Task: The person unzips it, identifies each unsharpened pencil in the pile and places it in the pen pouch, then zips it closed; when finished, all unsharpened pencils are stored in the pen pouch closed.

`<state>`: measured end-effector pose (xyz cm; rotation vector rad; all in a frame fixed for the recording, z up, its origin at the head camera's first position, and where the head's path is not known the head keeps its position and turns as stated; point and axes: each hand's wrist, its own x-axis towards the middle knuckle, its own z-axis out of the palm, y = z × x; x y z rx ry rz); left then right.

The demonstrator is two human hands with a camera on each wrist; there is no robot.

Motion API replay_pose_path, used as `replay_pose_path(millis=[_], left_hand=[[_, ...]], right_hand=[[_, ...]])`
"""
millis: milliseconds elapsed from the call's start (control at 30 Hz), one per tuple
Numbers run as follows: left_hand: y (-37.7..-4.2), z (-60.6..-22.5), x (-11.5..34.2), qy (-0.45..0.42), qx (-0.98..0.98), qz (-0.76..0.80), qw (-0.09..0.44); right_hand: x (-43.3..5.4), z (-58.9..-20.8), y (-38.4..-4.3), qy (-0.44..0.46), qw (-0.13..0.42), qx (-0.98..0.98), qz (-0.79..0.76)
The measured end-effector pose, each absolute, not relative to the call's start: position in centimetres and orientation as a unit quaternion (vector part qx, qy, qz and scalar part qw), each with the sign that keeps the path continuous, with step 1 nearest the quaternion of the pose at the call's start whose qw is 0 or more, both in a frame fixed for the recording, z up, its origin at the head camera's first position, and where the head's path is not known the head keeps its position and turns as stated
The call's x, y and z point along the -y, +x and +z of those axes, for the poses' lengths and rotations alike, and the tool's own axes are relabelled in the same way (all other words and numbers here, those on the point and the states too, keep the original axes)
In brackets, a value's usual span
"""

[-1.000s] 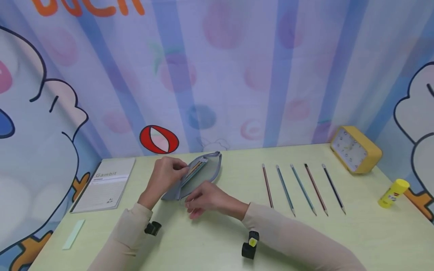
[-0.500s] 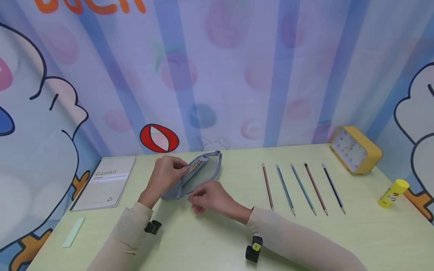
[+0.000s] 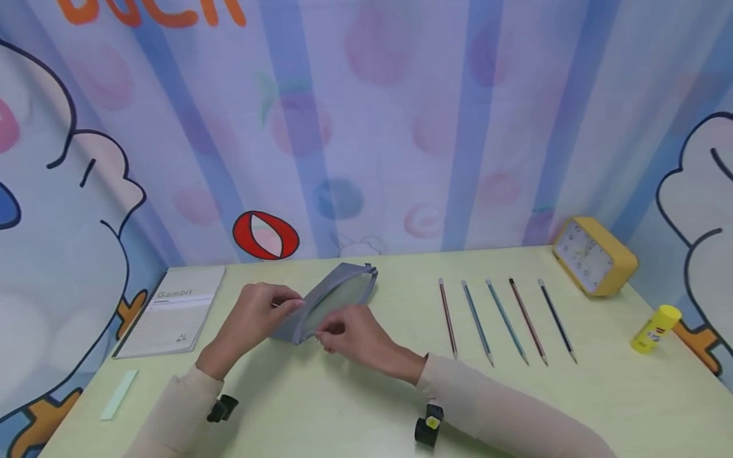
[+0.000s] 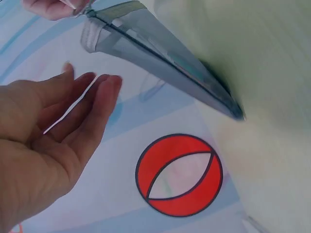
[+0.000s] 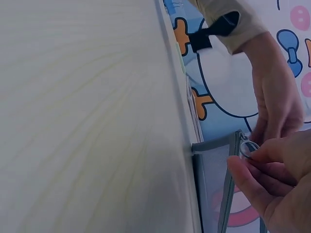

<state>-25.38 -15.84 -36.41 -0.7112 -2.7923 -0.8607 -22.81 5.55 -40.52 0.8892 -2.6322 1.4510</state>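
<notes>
A grey zip pencil case (image 3: 338,280) with see-through mesh stands near the back of the table. My right hand (image 3: 361,337) pinches the ring-shaped zipper pull (image 5: 249,148) at the case's near corner. My left hand (image 4: 63,131) hovers just left of the case, fingers bent softly and apart from it, as the left wrist view shows. The case's upper side now covers its mouth in the head view. Inside, a bluish strip (image 4: 187,65) shows faintly through the mesh.
Several pencils (image 3: 506,321) lie in a row to the right. Beyond them are a yellow clock (image 3: 595,254) and a yellow glue stick (image 3: 655,329). A notebook (image 3: 174,312) and a pale green strip (image 3: 119,394) lie on the left.
My left hand has let go of the case's edge and drawn back left and down. The case's upper side has swung over, hiding the pencils inside. The right hand stays at the near corner.
</notes>
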Motion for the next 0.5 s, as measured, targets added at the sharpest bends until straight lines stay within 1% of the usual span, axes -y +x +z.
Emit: replay_pose_path(millis=[167,233,300,400,500], left_hand=[[-23.4,-36.1,17.2,-0.269,0.931,-0.246,0.005],[-22.8,-36.3,17.3,-0.277,0.931,-0.238,-0.003],[-22.3,-36.7,17.1,-0.275,0.933,-0.232,0.009],[-21.9,-37.5,16.5,-0.266,0.937,-0.218,0.062],[-21.6,-38.0,16.2,-0.262,0.937,-0.206,0.101]], right_hand=[[-5.6,-40.1,-22.8,0.267,0.002,0.827,0.494],[-5.6,-39.9,-22.8,0.26,-0.002,0.821,0.509],[-5.6,-39.8,-22.7,0.257,-0.003,0.815,0.519],[-5.5,-39.8,-22.7,0.248,-0.011,0.809,0.533],[-5.5,-40.0,-22.6,0.236,-0.03,0.792,0.562]])
